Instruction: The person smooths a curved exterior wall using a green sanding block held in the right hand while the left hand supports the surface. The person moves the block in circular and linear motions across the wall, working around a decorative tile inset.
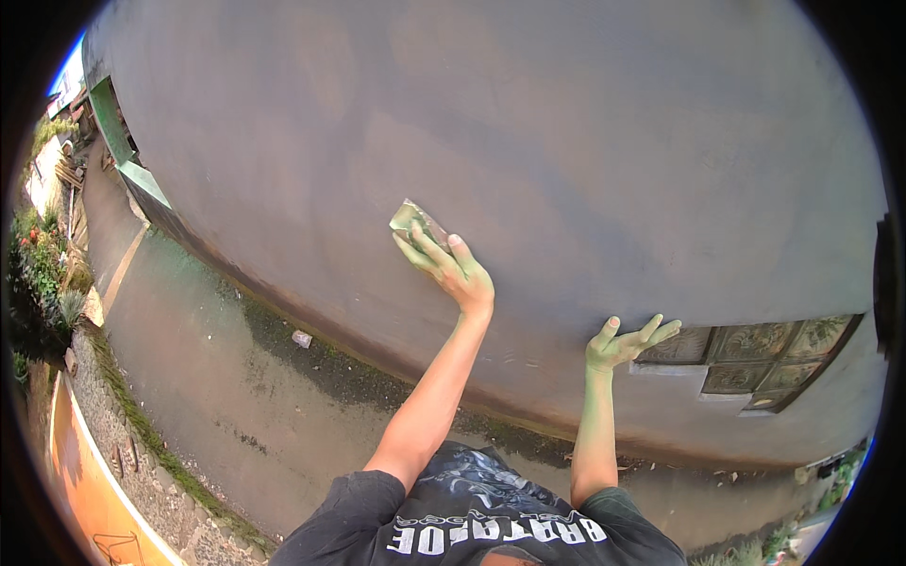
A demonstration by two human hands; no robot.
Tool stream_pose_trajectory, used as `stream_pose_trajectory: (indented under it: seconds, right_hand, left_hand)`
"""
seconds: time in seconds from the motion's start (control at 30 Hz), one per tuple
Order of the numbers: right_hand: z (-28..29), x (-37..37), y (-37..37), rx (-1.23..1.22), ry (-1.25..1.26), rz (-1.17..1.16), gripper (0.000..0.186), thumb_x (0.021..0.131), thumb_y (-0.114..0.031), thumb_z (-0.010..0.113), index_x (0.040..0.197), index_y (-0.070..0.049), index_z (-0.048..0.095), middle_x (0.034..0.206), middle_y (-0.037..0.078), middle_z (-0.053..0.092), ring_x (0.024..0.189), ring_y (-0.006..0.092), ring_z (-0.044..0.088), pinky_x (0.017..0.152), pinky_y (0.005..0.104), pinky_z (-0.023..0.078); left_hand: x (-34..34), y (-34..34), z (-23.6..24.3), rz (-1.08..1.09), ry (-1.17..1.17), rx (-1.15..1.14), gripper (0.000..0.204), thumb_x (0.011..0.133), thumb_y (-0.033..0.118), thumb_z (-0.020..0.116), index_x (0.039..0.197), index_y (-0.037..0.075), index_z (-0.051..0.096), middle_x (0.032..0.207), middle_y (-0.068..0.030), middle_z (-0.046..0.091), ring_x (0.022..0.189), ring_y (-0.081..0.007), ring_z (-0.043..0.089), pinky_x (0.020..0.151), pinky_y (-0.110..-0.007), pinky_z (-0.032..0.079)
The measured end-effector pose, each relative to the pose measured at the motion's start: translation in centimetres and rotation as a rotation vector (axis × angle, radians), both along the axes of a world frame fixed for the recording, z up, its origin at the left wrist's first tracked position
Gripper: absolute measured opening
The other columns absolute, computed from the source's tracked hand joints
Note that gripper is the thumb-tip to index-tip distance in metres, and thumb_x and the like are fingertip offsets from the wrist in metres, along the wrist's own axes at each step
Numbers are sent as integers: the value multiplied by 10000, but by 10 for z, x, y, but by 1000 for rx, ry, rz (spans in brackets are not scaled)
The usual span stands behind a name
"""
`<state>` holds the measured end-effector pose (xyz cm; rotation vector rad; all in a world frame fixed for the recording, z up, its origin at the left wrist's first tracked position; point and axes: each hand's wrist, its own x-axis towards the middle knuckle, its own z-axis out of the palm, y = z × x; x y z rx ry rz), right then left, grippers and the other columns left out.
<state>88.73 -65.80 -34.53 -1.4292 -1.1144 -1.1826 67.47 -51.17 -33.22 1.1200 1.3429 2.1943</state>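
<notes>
Against the broad grey wall [566,170], my left hand [458,269] presses a small folded piece of sandpaper [408,216], smudged green and brown. The fingers lie over it, with the thumb along its near edge. To the right and lower, my right hand [625,347] is raised by the wall with fingers spread and nothing in them. It is just left of a patterned block window [755,358]; whether it touches the wall, I cannot tell. Pale green dust coats both hands and the right forearm.
A concrete path [189,340] runs along the wall's foot, with a small pale stone [301,339] on it. A green-edged opening [113,123] is in the wall at far left. Plants [47,255] and an orange panel [94,481] stand beyond the path.
</notes>
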Motion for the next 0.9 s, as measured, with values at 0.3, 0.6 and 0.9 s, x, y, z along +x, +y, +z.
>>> stream_pose_trajectory:
  seconds: [0.3,0.6,0.9]
  right_hand:
    - [-4,-41,7,-143,203,-60,891,1095,-498,460,1693,2,30,1736,328,-77,1602,536,-74,1264,688,14]
    - [-15,-58,11,-306,293,-67,1058,1070,-566,498,1666,-12,-178,1678,359,-268,1549,582,-228,1207,743,-89]
    - [-16,-52,-7,-411,200,-8,1177,1004,-578,631,1673,-35,-170,1668,379,-269,1524,629,-232,1188,785,-38]
  left_hand:
    - [-24,10,-25,-92,679,473,626,1001,324,696,1586,330,473,1713,-207,264,1578,-410,279,1289,-595,139]
    - [7,-11,38,14,-45,24,654,1105,269,495,1640,-21,254,1682,-355,168,1571,-491,196,1250,-591,207]
    - [-51,55,3,127,240,356,609,1091,327,534,1622,74,375,1680,-311,242,1543,-448,309,1244,-567,277]
